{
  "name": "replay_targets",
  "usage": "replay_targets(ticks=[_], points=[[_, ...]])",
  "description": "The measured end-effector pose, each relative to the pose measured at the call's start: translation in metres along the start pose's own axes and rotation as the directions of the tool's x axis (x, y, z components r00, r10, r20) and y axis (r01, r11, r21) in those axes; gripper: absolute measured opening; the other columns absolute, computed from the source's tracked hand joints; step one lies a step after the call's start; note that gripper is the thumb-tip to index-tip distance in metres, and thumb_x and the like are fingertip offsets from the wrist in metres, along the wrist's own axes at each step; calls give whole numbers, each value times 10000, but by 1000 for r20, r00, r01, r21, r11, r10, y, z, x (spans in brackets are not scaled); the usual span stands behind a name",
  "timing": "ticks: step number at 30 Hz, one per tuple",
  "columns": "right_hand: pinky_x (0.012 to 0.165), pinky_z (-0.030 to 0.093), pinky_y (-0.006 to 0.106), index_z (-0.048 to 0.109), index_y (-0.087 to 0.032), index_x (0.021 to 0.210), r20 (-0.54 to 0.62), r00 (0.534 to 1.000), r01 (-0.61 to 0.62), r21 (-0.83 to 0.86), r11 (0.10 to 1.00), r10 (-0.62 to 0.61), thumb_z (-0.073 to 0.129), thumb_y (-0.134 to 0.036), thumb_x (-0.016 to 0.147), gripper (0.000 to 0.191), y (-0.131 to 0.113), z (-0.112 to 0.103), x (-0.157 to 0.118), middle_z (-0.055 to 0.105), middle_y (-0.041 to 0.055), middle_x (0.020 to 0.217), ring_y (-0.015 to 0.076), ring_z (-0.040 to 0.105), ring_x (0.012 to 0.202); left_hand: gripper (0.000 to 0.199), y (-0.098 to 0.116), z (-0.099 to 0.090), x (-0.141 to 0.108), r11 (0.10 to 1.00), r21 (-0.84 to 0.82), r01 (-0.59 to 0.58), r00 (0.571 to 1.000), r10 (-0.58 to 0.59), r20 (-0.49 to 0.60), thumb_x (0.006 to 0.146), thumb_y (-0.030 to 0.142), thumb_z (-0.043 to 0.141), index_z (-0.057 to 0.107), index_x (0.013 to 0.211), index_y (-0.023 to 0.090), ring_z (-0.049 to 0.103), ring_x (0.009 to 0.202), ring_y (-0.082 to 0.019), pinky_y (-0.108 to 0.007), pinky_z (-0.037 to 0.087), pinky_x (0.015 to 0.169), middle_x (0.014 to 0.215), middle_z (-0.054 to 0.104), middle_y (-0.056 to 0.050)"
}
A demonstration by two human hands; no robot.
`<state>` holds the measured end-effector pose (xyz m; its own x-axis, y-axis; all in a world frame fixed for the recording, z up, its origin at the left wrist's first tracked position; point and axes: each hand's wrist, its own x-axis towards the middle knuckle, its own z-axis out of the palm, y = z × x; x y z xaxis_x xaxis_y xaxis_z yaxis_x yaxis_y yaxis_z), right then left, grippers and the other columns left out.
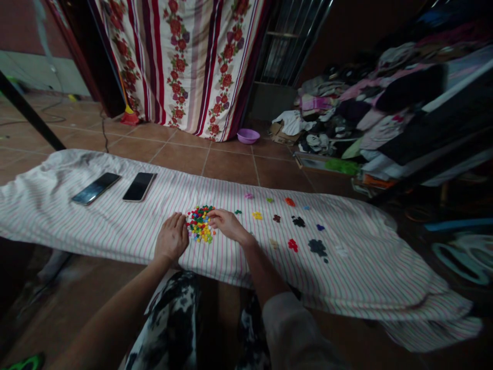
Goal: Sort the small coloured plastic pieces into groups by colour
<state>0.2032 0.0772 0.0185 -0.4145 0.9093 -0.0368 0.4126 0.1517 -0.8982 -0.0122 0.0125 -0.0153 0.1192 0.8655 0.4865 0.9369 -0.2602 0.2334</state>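
Observation:
A mixed heap of tiny coloured pieces [201,226], red, green, yellow, orange and more, lies on a striped cloth [227,257]. My left hand [172,237] rests flat at the heap's left edge, fingers stretched out. On the other side, my right hand [228,225] reaches in with its fingers pinched together; whatever is between the fingertips is hidden. Right of this hand lie separate groups sorted by colour, among them yellow pieces [257,216], black pieces [298,221], red pieces [292,245], dark grey pieces [318,247] and orange pieces [290,202].
Two phones lie on the cloth's left part, one dark phone [96,188] and one pale-edged phone [139,186]. Beyond, a purple basin [248,136] stands on the tiled floor before a floral curtain [200,67]. Clothes [346,108] are heaped at the right.

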Motion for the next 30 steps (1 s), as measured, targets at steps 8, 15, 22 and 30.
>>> replay_targets(ticks=[8, 15, 22, 30], points=[[814, 463, 244, 714, -195, 948, -272, 960, -51, -385, 921, -60, 581, -167, 872, 156, -2, -20, 0, 671, 44, 945, 144, 617, 863, 406, -1, 3, -1, 999, -35, 19, 1000, -20, -16, 946, 268, 355, 598, 1237, 121, 538, 1291, -289, -497, 442, 1105, 1291, 637, -185], [824, 433, 239, 713, -202, 928, -218, 975, -76, -472, 878, -32, 598, -139, 869, 144, -6, -12, 0, 656, 35, 919, 144, 592, 872, 394, -1, 5, -1, 1000, 1, 11, 999, -11, -41, 952, 272, 337, 602, 1203, 126, 550, 1276, -277, -468, 450, 1091, 1261, 650, -173], [838, 419, 249, 694, -198, 975, -161, 987, -90, -545, 833, 1, 604, -176, 880, 132, -7, 1, 3, 623, 53, 985, 157, 586, 924, 397, 0, 6, -1, 1000, 8, 15, 999, -15, -40, 956, 266, 338, 608, 1196, 102, 549, 1280, -275, -457, 442, 1104, 1258, 653, -186], [810, 422, 252, 666, -197, 910, -205, 977, -65, -528, 847, -53, 596, -183, 864, 85, -7, 5, 4, 623, 43, 941, 156, 581, 877, 397, 0, 4, -1, 1000, -6, 13, 999, -13, -42, 955, 271, 336, 603, 1204, 117, 556, 1270, -278, -476, 450, 1093, 1250, 656, -183]])
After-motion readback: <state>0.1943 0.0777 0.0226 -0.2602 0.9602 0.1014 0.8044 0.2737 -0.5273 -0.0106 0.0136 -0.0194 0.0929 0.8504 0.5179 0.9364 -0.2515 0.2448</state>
